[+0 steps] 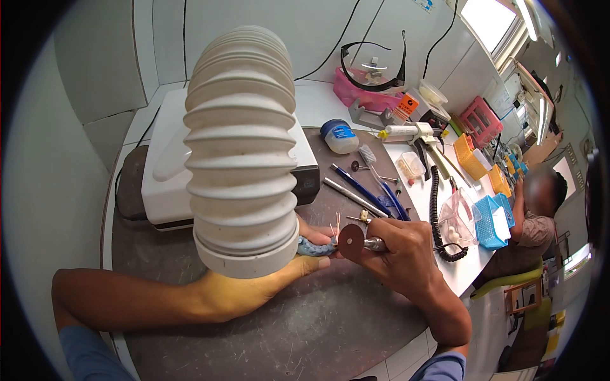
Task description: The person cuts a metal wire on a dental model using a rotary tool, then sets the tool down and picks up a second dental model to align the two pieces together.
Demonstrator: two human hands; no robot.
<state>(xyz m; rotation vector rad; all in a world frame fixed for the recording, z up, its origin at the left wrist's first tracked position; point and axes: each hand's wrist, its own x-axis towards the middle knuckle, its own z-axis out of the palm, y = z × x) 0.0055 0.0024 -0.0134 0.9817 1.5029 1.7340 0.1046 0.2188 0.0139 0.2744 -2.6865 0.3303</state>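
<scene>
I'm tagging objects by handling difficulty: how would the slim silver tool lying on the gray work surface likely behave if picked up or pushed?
The slim silver tool is likely stiff, given its straight, metallic-looking shaft. Pushed sideways, it would probably roll, being slender and seemingly round, perhaps against the long blue tool beside it.
</scene>
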